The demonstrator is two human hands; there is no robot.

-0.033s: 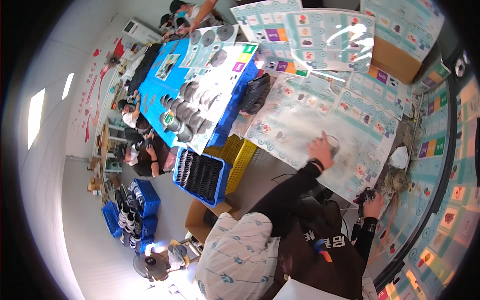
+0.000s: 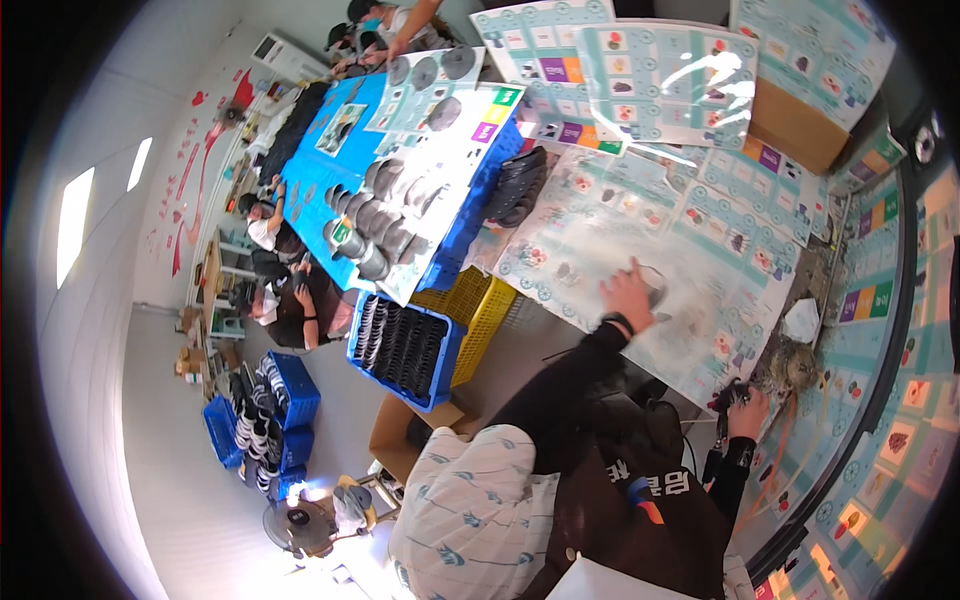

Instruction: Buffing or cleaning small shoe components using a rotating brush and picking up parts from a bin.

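My left hand [image 2: 627,300] is over the work table [image 2: 560,215], which is covered with printed sheets and smeared with whitish dust. Its fingers and thumb are on a thin, dark, rounded piece [image 2: 654,284], which shows along their right side. Farther right, at the table's near edge, my right hand [image 2: 748,412] is closed around a small black tool [image 2: 730,396]. The tool's exact kind is hard to make out, as the fingers cover part of it.
A blue crate [image 2: 449,368] of dark curved pieces stands left of the table, against a yellow crate [image 2: 487,325]. Beyond, a blue-topped table [image 2: 330,165] carries grey discs, with people seated along it. A dark stack [image 2: 517,187] lies at my table's left corner. An orange hose [image 2: 785,440] hangs at right.
My left hand has shifted a little to the left with the dark piece, and its forefinger now sticks out more. The right hand stays about where it was.
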